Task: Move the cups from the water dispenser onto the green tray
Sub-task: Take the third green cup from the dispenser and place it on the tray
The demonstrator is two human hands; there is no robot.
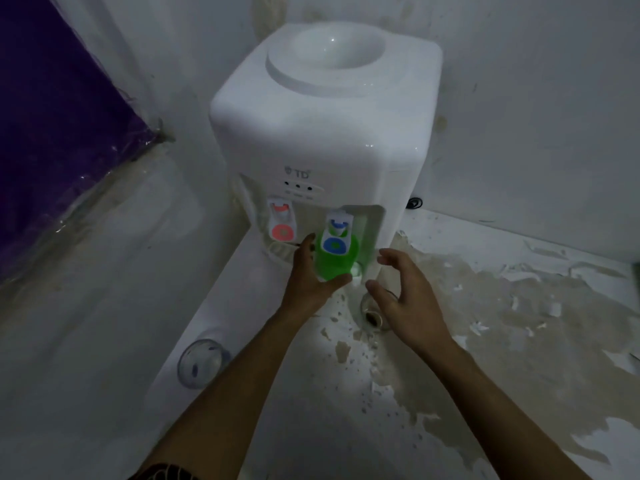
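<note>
Upper part of green cup [334, 263] hidden behind blue tap [335, 237]; its base covered by left hand [308, 275]. Clear glass [375, 311] largely masked by right hand [403, 292]. Water dispenser [322, 133] base concealed behind both hands. Both forearms cut off at bottom edge. Clear cup [201, 362] near tabletop's left edge blurred, markings unreadable.

Pretty dim in here. White walls [536, 98] meet at the far corner, purple plastic sheet [52, 116] hanging on the left, and the white counter [519, 306] has peeling, brown-stained patches on the right.
</note>
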